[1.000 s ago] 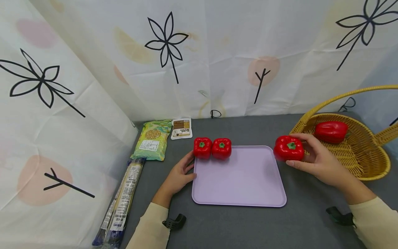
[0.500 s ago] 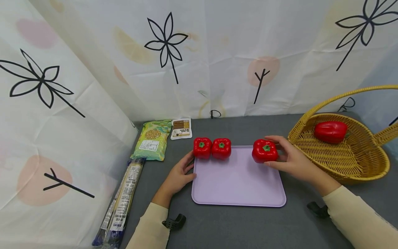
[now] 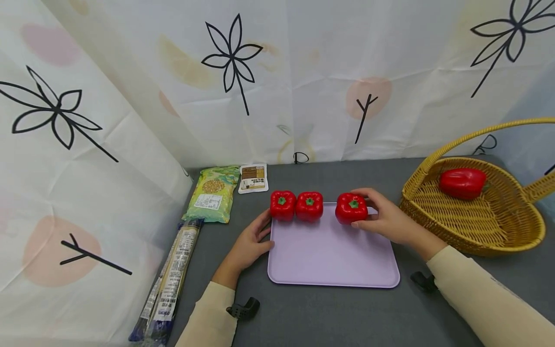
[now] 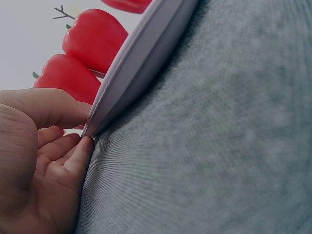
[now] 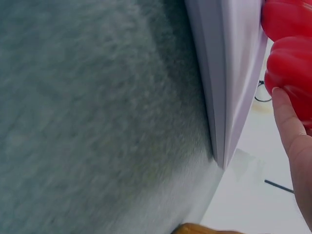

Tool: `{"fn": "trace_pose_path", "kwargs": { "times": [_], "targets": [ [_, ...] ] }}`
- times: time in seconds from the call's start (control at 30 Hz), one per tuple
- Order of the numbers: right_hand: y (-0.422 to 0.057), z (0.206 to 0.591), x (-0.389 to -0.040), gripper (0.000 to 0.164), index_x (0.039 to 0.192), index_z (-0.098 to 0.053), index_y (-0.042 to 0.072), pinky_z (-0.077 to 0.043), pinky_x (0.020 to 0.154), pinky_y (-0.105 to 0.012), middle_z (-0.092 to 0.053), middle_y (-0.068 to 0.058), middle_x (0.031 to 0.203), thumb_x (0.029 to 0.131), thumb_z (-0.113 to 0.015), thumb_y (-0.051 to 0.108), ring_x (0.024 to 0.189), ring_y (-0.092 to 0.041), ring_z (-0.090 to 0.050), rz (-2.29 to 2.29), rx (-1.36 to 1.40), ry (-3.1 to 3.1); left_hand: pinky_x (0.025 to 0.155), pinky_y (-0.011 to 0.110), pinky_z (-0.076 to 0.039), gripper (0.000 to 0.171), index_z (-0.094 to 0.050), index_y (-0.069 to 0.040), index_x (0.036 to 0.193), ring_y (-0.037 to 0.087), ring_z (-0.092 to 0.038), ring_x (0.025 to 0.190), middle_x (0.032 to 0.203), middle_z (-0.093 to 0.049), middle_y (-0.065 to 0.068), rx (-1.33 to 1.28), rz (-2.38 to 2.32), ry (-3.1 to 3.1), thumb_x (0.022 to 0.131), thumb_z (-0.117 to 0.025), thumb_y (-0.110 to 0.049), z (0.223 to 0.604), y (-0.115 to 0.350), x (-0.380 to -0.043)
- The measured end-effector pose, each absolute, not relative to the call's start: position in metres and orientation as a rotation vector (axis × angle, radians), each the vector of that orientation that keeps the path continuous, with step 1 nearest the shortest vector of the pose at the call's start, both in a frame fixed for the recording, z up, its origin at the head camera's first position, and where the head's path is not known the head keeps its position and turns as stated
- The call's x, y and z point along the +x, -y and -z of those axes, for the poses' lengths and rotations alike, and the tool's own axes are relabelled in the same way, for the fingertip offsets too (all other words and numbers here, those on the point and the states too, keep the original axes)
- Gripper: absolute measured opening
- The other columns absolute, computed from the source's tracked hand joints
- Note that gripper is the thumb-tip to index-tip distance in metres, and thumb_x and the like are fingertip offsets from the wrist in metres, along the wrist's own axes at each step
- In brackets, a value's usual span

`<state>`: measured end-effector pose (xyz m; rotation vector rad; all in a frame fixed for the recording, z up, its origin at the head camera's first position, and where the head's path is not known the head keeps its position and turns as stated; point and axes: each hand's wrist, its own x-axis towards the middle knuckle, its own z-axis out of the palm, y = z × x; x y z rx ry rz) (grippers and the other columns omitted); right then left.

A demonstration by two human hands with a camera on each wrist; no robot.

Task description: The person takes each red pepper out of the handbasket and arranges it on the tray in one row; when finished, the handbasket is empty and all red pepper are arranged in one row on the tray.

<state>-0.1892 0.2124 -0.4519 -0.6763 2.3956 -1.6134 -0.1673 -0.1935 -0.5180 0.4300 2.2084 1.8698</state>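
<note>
In the head view, two red bell peppers stand side by side at the back left of a lilac tray: the left bell pepper (image 3: 283, 206) and the middle bell pepper (image 3: 309, 206). My right hand (image 3: 383, 219) grips a third bell pepper (image 3: 350, 208) over the tray's back part, right of that pair, with a gap between. A fingertip against red skin shows in the right wrist view. My left hand (image 3: 248, 243) holds the left edge of the tray (image 3: 334, 255); in the left wrist view thumb and fingers (image 4: 80, 156) meet at its rim.
A yellow wicker basket (image 3: 490, 241) with a tall handle stands at the right, another red bell pepper (image 3: 462, 183) inside. On the left lie a green bag (image 3: 213, 195), a small white-and-brown packet (image 3: 253, 178) and long packs (image 3: 169, 282). Patterned cloth closes the back and left.
My right hand has carried its bell pepper leftward from beside the basket to over the tray, nearer the other two. The left hand and the tray stay put.
</note>
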Motion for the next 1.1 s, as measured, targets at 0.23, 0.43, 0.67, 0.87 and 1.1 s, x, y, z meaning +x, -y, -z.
{"fn": "trace_pose_path", "kwargs": {
  "times": [0.23,0.43,0.67,0.87,1.1],
  "targets": [
    [-0.202,0.453,-0.2,0.075,0.157,-0.045,0.0,-0.055,0.106,-0.057,-0.051,-0.025,0.153,0.094,-0.086,0.007,0.139,-0.05,-0.052,1.47,-0.609,-2.436,0.121,0.041,-0.039,0.091,-0.028,-0.002,0.171,0.028,-0.033,0.159,0.174,-0.031,0.014,0.446,-1.867,-2.205,0.092,-0.067,0.02,0.517,0.193,-0.167],
    [-0.193,0.451,-0.207,0.077,0.159,-0.043,0.001,-0.049,0.111,-0.062,-0.047,-0.026,0.156,0.095,-0.085,0.005,0.143,-0.051,-0.048,1.475,-0.591,-2.402,0.12,0.04,-0.04,0.09,-0.029,-0.001,0.171,0.03,-0.033,0.159,0.174,-0.033,0.015,0.438,-1.867,-2.215,0.091,-0.067,0.02,0.516,0.193,-0.167],
    [-0.187,0.448,-0.209,0.079,0.16,-0.042,0.001,-0.048,0.112,-0.062,-0.046,-0.025,0.157,0.094,-0.085,0.004,0.144,-0.051,-0.047,1.483,-0.561,-2.39,0.12,0.039,-0.04,0.09,-0.029,-0.002,0.171,0.028,-0.033,0.159,0.174,-0.032,0.014,0.453,-1.871,-2.204,0.092,-0.067,0.02,0.516,0.193,-0.169],
    [-0.185,0.447,-0.21,0.079,0.16,-0.042,0.001,-0.048,0.112,-0.062,-0.046,-0.025,0.158,0.094,-0.085,0.005,0.146,-0.051,-0.045,1.474,-0.575,-2.388,0.121,0.041,-0.039,0.091,-0.028,-0.002,0.171,0.029,-0.033,0.159,0.175,-0.031,0.014,0.453,-1.871,-2.208,0.092,-0.067,0.02,0.517,0.195,-0.169],
    [-0.185,0.449,-0.211,0.078,0.159,-0.042,0.0,-0.047,0.112,-0.062,-0.047,-0.025,0.157,0.094,-0.085,0.004,0.146,-0.051,-0.045,1.478,-0.594,-2.386,0.12,0.039,-0.039,0.091,-0.028,-0.001,0.171,0.032,-0.031,0.159,0.175,-0.031,0.015,0.457,-1.864,-2.217,0.092,-0.068,0.019,0.519,0.194,-0.169]
  ]
}}
